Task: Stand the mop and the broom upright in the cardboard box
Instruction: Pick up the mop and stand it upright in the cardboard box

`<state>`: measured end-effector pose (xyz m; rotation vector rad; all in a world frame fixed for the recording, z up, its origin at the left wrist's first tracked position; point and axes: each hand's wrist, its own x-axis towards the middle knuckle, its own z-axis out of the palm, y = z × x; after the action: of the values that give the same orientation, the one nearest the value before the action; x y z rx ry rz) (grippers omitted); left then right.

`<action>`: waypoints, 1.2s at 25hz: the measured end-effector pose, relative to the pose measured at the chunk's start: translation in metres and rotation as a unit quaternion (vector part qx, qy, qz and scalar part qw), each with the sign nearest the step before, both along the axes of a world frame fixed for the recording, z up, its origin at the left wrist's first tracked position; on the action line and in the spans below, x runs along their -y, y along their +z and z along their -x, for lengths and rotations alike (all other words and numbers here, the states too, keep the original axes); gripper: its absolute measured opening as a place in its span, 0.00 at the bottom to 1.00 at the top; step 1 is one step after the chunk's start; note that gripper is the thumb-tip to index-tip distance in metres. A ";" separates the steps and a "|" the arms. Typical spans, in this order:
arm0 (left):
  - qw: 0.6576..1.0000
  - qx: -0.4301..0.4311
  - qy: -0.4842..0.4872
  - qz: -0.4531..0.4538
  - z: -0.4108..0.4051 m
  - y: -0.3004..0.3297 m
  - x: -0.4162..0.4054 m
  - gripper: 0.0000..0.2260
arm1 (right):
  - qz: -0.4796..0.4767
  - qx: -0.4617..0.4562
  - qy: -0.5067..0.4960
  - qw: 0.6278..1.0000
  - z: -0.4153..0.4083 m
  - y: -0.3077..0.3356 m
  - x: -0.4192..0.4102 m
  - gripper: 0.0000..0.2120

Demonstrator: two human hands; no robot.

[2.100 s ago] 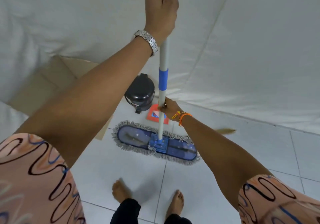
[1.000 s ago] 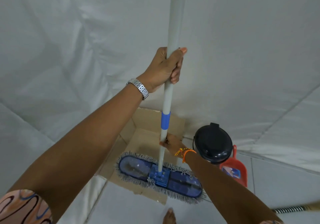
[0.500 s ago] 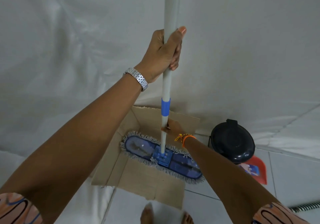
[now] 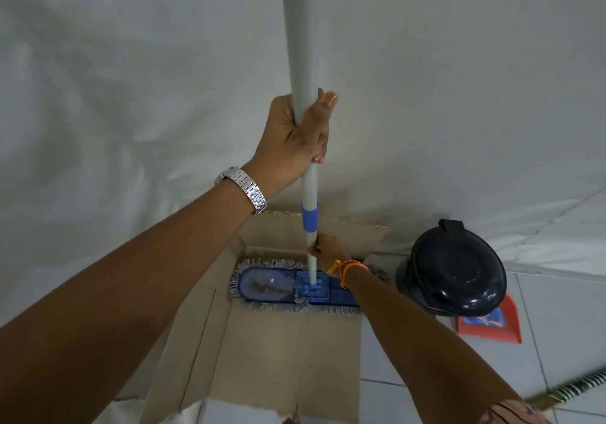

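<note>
The mop (image 4: 308, 194) has a grey pole with a blue collar and stands upright. Its flat blue fringed head (image 4: 272, 287) sits in the mouth of the open cardboard box (image 4: 272, 351), and my right forearm hides its right end. My left hand (image 4: 295, 138) is wrapped around the pole high up. My right hand (image 4: 324, 250) grips the pole low down, just under the blue collar. A black-and-white striped handle, which looks like the broom (image 4: 577, 389), lies on the floor at the lower right, mostly out of frame.
A black lidded bin (image 4: 451, 268) stands right of the box. An orange dustpan (image 4: 488, 323) lies on the white tiles beside it. White cloth (image 4: 131, 95) hangs behind and drapes around the box.
The mop has been carried from the tiled floor over to the box and its head lowered into the opening. Both hands keep their grip; the view has shifted toward the box.
</note>
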<state>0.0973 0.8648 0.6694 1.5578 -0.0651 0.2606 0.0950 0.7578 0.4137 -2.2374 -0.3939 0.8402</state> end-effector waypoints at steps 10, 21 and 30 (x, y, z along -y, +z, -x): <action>1.000 -0.020 -0.002 -0.024 -0.028 -0.035 -0.019 0.20 | 0.031 -0.023 -0.013 0.999 -0.017 -0.040 -0.021 0.15; 0.994 -0.090 0.029 -0.047 -0.090 -0.051 -0.035 0.15 | -0.020 -0.039 -0.154 0.987 -0.049 -0.022 -0.036 0.15; 0.976 -0.164 0.133 -0.058 -0.094 -0.075 -0.020 0.26 | -0.014 -0.061 -0.208 0.976 -0.056 -0.013 -0.023 0.17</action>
<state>0.1908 0.8850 0.5946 1.7070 0.3961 0.2089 0.1512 0.7805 0.4003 -2.1207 0.1211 0.7336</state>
